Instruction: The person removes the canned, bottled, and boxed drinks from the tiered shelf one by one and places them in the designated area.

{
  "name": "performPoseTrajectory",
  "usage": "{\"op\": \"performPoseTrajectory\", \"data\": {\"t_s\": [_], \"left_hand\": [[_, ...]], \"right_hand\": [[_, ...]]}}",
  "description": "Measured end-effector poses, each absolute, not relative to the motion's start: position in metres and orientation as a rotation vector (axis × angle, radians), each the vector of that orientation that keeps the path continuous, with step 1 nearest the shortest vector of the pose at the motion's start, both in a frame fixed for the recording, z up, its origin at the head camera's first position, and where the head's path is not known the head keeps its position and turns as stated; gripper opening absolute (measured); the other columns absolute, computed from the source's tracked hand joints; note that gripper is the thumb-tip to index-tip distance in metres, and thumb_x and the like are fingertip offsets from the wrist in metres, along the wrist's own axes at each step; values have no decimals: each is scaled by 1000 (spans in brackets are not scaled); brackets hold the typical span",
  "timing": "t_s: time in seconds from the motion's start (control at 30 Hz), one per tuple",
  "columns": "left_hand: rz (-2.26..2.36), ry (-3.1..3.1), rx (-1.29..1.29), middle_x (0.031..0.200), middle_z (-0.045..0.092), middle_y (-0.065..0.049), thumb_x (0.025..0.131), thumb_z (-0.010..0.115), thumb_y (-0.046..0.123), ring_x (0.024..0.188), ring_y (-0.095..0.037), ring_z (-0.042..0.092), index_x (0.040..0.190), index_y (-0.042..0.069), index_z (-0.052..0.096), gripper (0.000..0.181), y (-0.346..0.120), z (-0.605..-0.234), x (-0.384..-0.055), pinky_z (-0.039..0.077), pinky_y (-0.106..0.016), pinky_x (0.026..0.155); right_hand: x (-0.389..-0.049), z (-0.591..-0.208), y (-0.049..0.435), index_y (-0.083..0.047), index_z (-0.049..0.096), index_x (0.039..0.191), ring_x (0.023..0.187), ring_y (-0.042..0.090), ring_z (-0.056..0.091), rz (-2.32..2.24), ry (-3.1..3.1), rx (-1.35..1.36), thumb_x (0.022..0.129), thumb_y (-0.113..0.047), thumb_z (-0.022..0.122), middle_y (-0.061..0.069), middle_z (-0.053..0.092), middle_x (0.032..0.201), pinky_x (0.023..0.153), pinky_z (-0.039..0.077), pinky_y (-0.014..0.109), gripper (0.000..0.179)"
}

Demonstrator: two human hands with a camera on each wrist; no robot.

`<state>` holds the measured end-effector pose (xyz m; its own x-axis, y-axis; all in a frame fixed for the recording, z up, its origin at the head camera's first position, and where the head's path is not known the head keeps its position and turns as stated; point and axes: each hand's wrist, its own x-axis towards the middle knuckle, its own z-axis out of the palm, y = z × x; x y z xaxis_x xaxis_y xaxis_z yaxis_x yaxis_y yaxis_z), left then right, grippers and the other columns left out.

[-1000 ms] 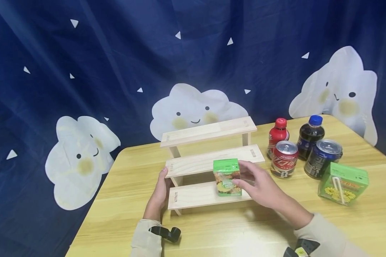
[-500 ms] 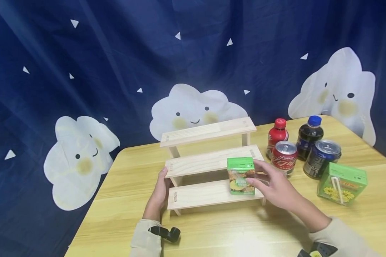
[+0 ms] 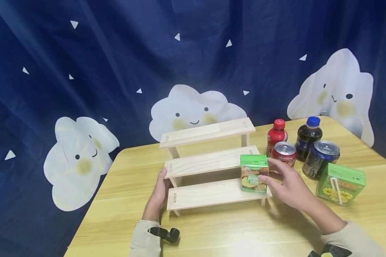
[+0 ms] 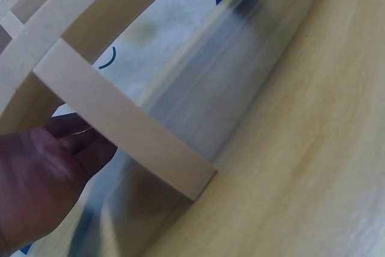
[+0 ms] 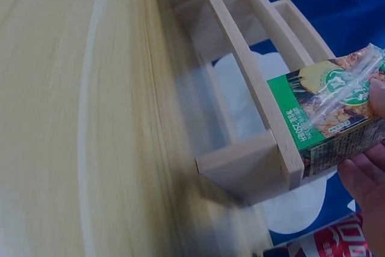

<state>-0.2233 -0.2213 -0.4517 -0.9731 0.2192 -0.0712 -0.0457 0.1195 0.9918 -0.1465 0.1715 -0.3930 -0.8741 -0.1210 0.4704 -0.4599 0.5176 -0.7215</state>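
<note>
A three-tier wooden shelf rack (image 3: 209, 164) stands on the table. My right hand (image 3: 291, 187) grips a green juice box (image 3: 253, 175), thumb on its front and fingers round its right side. The box is upright at the right end of the lowest board, and in the right wrist view the juice box (image 5: 328, 103) has its base right at that board. At the rack's left side my left hand (image 3: 158, 192) holds the end of the middle tier, thumb at the board's edge. In the left wrist view the fingers of my left hand (image 4: 45, 173) reach behind a rack leg (image 4: 123, 121).
Right of the rack stand a red bottle (image 3: 276, 137), a red can (image 3: 284, 154), a dark bottle with a blue cap (image 3: 308, 137) and a dark blue can (image 3: 321, 160). Another green drink carton (image 3: 341, 184) with a straw is in front of them. A blue curtain (image 3: 193, 53) hangs behind.
My right hand has moved the juice box rightward along the lowest board, from right of its middle to its right end. The left hand has stayed at the rack's left side.
</note>
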Motion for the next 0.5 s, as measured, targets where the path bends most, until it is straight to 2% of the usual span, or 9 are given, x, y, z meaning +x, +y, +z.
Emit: {"op": "performPoseTrajectory", "data": {"t_s": [0.27,0.33,0.47,0.5], "left_hand": [[1970,2178,148,142,36,-17,94,5,63,127,-37,40,150,26,19,69,-221,-450,-221,34,-53,102],[1972,2173,151,142,37,-16,94,4,62,127,-37,41,150,26,19,68,-221,-450,-221,35,-52,102],[1965,2196,164,141,37,-15,95,4,60,126,-37,41,150,27,18,66,-221,-450,-221,36,-50,100],[1961,2206,168,141,37,-16,95,3,60,126,-37,42,150,27,18,66,-220,-450,-221,36,-50,100]], "right_hand": [[-146,-396,185,9,46,131,92,39,65,1247,-2414,421,83,-10,72,29,61,110,77,53,38,57],[-145,-396,188,9,46,130,90,39,65,1239,-2411,407,83,-10,72,30,61,109,75,54,33,57],[-144,-396,194,9,47,130,90,37,65,1223,-2403,376,82,-10,72,29,61,107,74,51,15,57],[-144,-397,195,9,47,130,90,29,66,1219,-2403,368,83,-10,72,28,61,108,74,49,10,57]]}}
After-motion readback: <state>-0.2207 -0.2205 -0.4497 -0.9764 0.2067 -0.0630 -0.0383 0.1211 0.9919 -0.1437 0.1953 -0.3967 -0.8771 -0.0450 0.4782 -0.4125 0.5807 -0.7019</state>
